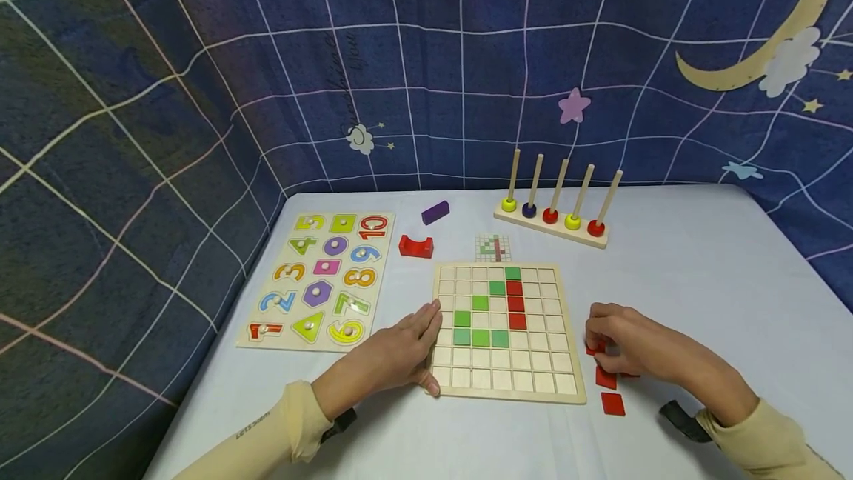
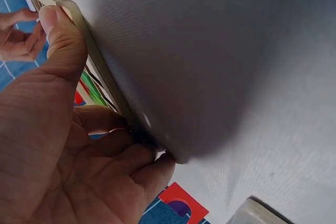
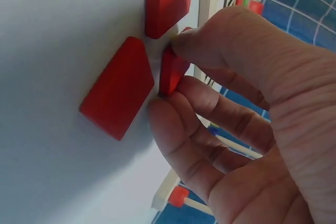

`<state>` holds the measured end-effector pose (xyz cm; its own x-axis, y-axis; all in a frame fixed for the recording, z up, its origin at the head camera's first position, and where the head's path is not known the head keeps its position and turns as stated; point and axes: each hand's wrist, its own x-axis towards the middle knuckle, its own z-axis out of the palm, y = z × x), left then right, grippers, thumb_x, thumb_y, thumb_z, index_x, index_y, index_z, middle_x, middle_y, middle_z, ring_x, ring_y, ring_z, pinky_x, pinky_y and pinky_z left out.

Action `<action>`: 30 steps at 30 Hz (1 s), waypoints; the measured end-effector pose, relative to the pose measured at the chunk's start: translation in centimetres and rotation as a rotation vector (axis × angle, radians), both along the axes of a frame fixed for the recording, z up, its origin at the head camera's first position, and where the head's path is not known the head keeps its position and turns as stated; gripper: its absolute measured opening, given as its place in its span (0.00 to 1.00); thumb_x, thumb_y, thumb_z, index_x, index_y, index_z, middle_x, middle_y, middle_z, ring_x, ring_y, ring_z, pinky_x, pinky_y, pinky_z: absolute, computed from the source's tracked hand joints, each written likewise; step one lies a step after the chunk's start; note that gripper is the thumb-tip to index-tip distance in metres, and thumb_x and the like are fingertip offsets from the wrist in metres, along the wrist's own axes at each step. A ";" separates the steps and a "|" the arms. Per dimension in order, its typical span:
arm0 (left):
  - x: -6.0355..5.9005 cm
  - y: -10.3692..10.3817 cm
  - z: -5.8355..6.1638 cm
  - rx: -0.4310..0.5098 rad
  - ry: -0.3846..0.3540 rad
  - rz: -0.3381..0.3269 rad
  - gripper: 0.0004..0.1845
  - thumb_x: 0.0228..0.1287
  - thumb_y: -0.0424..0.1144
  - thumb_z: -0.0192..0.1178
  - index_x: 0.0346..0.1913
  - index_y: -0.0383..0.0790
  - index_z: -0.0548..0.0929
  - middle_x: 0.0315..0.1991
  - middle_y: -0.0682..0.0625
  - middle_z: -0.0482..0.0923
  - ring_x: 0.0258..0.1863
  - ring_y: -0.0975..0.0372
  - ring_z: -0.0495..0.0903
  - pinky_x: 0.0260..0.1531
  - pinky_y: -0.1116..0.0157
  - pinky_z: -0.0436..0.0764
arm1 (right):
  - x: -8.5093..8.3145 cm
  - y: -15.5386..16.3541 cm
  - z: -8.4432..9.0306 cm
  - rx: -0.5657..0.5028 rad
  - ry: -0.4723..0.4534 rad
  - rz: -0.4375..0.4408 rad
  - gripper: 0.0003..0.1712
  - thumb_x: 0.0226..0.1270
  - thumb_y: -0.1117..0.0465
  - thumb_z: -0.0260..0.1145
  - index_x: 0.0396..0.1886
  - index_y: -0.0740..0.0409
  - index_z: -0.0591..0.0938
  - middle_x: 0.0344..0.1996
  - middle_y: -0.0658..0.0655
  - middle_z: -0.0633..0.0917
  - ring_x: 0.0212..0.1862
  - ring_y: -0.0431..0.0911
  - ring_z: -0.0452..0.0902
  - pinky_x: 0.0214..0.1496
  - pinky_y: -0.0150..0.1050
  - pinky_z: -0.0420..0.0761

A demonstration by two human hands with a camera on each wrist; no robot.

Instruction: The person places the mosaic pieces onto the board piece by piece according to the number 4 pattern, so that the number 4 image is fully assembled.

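A wooden grid board [image 1: 480,382] lies on the white table, with green tiles [image 1: 480,303] in a stepped shape and a column of red tiles [image 1: 516,304] in its cells. My left hand [image 1: 396,350] rests along the board's left edge, thumb at the near corner and fingers extended against the side. To the right of the board, my right hand [image 1: 643,347] pinches a red square tile [image 3: 170,71] between thumb and fingertips, close over the table. Other loose red tiles [image 1: 613,404] lie flat beside and below that hand, one partly covered by it.
Behind the board lies a small pattern card [image 1: 493,248]. A number and shape puzzle board [image 1: 283,343] is at left, near a red notched block [image 1: 416,247] and a purple block [image 1: 435,212]. A peg stand [image 1: 556,230] with colored beads stands at the back right.
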<state>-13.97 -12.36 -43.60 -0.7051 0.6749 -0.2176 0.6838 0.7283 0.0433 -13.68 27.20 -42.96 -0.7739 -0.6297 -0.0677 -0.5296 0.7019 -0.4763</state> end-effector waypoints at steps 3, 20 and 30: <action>0.0 0.1 0.0 -0.007 -0.005 0.007 0.63 0.53 0.68 0.71 0.81 0.26 0.62 0.84 0.33 0.59 0.84 0.47 0.64 0.79 0.55 0.73 | 0.0 0.0 0.1 0.010 0.011 -0.002 0.12 0.57 0.69 0.75 0.32 0.47 0.84 0.32 0.43 0.75 0.34 0.33 0.68 0.33 0.27 0.72; 0.1 0.2 0.0 -0.003 -0.048 0.038 0.64 0.52 0.67 0.73 0.83 0.29 0.61 0.86 0.36 0.57 0.85 0.48 0.61 0.80 0.54 0.72 | -1.2 -4.0 1.4 0.037 0.175 0.129 0.12 0.58 0.67 0.76 0.33 0.49 0.82 0.34 0.45 0.76 0.38 0.36 0.67 0.37 0.29 0.74; 0.0 -0.1 -0.3 0.037 -0.016 0.004 0.64 0.52 0.66 0.73 0.81 0.26 0.61 0.84 0.33 0.58 0.84 0.45 0.64 0.78 0.53 0.75 | -1.8 -7.5 1.5 0.013 0.277 0.230 0.10 0.62 0.68 0.77 0.33 0.51 0.83 0.32 0.46 0.76 0.37 0.36 0.66 0.37 0.29 0.74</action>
